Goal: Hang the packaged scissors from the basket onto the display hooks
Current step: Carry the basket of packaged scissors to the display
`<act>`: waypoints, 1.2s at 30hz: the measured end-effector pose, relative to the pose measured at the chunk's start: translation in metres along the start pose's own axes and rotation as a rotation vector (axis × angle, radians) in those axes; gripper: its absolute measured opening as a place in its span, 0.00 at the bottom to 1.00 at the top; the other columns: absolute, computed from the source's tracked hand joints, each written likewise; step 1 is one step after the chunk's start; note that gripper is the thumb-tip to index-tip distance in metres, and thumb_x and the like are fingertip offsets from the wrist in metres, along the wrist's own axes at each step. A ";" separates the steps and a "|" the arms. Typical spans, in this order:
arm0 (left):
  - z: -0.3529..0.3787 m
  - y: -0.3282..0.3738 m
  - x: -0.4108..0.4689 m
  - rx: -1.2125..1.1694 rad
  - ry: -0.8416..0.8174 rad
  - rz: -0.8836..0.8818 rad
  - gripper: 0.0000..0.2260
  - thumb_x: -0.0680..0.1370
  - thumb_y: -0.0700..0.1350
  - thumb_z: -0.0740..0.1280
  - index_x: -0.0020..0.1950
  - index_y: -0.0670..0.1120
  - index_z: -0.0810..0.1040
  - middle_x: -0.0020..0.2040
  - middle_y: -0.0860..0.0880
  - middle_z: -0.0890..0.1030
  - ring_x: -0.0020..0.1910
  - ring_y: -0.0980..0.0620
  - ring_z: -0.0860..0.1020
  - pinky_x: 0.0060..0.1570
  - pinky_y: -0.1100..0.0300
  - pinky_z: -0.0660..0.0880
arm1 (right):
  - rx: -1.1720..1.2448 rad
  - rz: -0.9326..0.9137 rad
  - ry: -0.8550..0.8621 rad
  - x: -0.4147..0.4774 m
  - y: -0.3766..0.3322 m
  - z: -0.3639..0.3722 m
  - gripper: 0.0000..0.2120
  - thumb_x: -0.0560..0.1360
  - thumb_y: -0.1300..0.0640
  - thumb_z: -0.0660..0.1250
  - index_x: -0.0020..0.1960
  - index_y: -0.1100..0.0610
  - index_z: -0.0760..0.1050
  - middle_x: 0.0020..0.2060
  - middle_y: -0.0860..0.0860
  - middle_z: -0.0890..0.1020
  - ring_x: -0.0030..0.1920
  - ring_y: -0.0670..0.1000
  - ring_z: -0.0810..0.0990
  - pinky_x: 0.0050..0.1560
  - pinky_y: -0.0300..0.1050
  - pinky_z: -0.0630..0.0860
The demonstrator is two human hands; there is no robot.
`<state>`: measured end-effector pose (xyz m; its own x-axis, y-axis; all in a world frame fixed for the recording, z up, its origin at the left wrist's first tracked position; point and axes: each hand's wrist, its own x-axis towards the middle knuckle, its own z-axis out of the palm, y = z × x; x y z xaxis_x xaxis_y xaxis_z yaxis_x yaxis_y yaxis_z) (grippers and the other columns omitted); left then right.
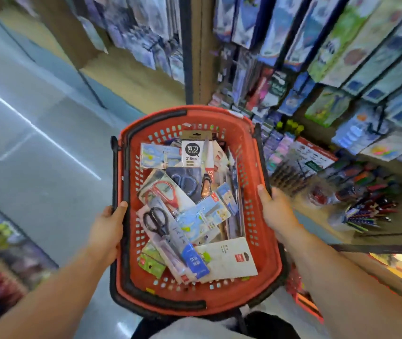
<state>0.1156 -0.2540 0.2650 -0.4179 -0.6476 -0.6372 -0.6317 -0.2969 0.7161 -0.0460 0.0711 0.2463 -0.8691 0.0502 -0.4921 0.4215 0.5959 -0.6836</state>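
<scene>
Left hand [108, 232]: fingers grasping the basket [262, 243] rim.
Right hand [277, 211]: grasping the opposite rim.
Contents: packaged scissors [164, 225] (piled loosely).

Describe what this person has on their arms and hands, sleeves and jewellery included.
The left hand and right hand are bare: no gloves, no rings that show. The left forearm and right forearm are uncovered to the picture's edge, with no sleeve, watch or bracelet in view.

Red perforated plastic basket [266, 216] w/ glossy card-backed scissors packs [170, 231], shiny floor [36, 155]
</scene>
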 end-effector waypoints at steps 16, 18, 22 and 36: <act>-0.202 0.168 0.149 -0.281 0.371 0.046 0.12 0.86 0.50 0.65 0.58 0.41 0.79 0.43 0.42 0.86 0.32 0.49 0.84 0.31 0.57 0.80 | 0.025 -0.315 -0.250 0.060 -0.354 0.228 0.23 0.84 0.39 0.56 0.47 0.56 0.78 0.45 0.57 0.84 0.47 0.59 0.83 0.58 0.60 0.80; -0.220 0.187 0.170 -0.288 0.428 0.035 0.14 0.86 0.52 0.65 0.59 0.41 0.80 0.45 0.40 0.87 0.37 0.45 0.86 0.37 0.50 0.83 | -0.002 -0.342 -0.322 0.080 -0.395 0.260 0.21 0.85 0.41 0.57 0.46 0.55 0.78 0.45 0.57 0.84 0.46 0.57 0.83 0.57 0.58 0.80; -0.257 0.220 0.205 -0.354 0.520 -0.027 0.14 0.86 0.53 0.66 0.56 0.43 0.81 0.47 0.39 0.88 0.45 0.37 0.87 0.50 0.34 0.84 | -0.064 -0.412 -0.421 0.108 -0.473 0.325 0.22 0.84 0.39 0.56 0.45 0.53 0.77 0.45 0.56 0.84 0.49 0.59 0.83 0.58 0.61 0.80; -0.469 0.342 0.438 -0.462 0.616 -0.056 0.15 0.86 0.54 0.65 0.57 0.41 0.78 0.49 0.39 0.87 0.46 0.37 0.86 0.49 0.38 0.84 | -0.148 -0.531 -0.526 0.145 -0.723 0.629 0.23 0.86 0.43 0.55 0.45 0.56 0.80 0.42 0.55 0.85 0.47 0.59 0.84 0.53 0.55 0.81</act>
<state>0.0228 -0.9686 0.3649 0.1311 -0.8563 -0.4995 -0.2485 -0.5162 0.8196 -0.3137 -0.8565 0.3303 -0.6917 -0.6401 -0.3344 -0.0902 0.5360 -0.8394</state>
